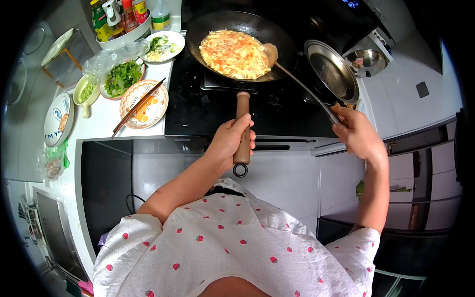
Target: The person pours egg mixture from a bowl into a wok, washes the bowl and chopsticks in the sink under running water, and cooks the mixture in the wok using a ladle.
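Note:
My left hand (229,140) is closed around the brown handle (242,105) of a dark wok (279,32). The wok sits on the black stovetop (198,111). Inside it lies a wide, flat mass of yellow and orange-red food (230,53) that looks like egg. My right hand (360,132) grips the end of a long-handled ladle (303,87). The ladle's rounded head rests in the wok, touching the right edge of the food.
To the right stand a round steel lid or steamer tray (330,70) and a steel bowl (373,63). Chopsticks (137,110) lie across a bear-patterned plate (157,101) at left. Behind are leafy greens (122,78), a plate of chopped ingredients (162,48) and seasoning bottles (129,17).

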A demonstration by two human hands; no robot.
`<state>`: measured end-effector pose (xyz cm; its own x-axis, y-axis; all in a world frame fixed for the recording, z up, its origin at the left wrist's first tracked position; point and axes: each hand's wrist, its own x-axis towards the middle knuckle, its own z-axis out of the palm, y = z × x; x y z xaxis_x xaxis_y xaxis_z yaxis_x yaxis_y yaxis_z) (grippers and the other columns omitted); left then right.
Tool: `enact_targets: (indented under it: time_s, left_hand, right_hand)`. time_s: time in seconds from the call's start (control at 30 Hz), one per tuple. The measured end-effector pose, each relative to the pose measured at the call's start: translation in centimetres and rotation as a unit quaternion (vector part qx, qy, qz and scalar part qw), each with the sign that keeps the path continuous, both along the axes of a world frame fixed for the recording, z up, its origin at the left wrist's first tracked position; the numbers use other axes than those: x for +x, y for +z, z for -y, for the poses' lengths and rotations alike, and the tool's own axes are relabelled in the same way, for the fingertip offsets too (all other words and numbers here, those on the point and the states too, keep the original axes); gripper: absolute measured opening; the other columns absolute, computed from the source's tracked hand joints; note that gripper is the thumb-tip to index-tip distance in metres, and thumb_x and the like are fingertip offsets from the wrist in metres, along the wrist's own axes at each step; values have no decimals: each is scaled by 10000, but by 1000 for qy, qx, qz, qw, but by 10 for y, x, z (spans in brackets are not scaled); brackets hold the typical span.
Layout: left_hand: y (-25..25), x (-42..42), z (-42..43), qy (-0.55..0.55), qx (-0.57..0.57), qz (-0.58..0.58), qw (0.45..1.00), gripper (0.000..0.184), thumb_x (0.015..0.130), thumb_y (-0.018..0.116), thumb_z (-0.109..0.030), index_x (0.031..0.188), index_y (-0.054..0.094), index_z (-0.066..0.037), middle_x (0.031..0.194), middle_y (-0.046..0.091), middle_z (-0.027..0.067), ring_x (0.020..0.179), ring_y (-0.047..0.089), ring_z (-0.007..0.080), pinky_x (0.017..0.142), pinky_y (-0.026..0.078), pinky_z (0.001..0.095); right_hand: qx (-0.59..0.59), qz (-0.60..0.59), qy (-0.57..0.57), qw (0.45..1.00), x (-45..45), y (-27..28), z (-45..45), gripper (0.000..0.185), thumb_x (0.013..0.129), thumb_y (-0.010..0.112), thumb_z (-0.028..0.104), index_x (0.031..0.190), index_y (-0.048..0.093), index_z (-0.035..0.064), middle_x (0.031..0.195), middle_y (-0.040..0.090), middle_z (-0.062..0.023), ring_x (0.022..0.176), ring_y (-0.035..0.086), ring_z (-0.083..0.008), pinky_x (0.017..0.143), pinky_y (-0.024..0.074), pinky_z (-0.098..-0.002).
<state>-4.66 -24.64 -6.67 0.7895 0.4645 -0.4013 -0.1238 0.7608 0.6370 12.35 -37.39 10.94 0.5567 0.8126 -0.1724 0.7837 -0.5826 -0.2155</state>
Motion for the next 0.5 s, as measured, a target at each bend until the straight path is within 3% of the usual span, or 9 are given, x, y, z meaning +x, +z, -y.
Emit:
enact_targets:
  time_s: [0.1, 0.13, 0.27, 0.37, 0.5]
  left_hand:
    - [1, 0, 1, 1, -2, -2, 1000, 319, 872, 547, -364, 936, 498, -55, 684, 538, 32, 539, 525, 112, 449, 456, 246]
    - [1, 0, 1, 3, -3, -3, 1000, 319, 871, 548, -364, 934, 499, -55, 683, 539, 32, 539, 525, 111, 448, 456, 246]
    - [0, 1, 1, 2, -7, 2, 1000, 310, 873, 546, -359, 928, 500, -57, 677, 540, 32, 536, 526, 109, 444, 455, 246]
    - [-1, 1, 0, 2, -9, 3, 1000, 307, 875, 543, -358, 925, 500, -58, 674, 540, 31, 532, 526, 108, 442, 455, 246]
    - [-1, 0, 0, 3, -3, -2, 1000, 308, 877, 539, -360, 924, 500, -58, 672, 540, 29, 526, 525, 107, 441, 455, 246]
  right_hand:
    - [-20, -181, -46, 982, 3, 24, 2, 416, 788, 546, 73, 1170, 485, -82, 612, 566, -117, 487, 550, -155, 450, 421, -264]
    - [3, -204, -23, 979, 6, 25, 3, 428, 804, 539, 73, 1181, 455, -110, 545, 511, -48, 377, 456, -82, 353, 343, -215]
    - [43, -366, -50, 928, 22, 19, -3, 410, 800, 560, 65, 1156, 465, -113, 545, 522, -41, 340, 428, -64, 307, 320, -189]
    - [97, -498, -42, 861, 34, -11, -9, 407, 781, 584, 47, 1143, 475, -105, 556, 525, -53, 345, 433, -58, 303, 313, -170]
    - [161, -565, -53, 808, 24, -38, -16, 452, 747, 621, 34, 1154, 468, -91, 580, 533, -63, 345, 426, -60, 305, 317, -168]
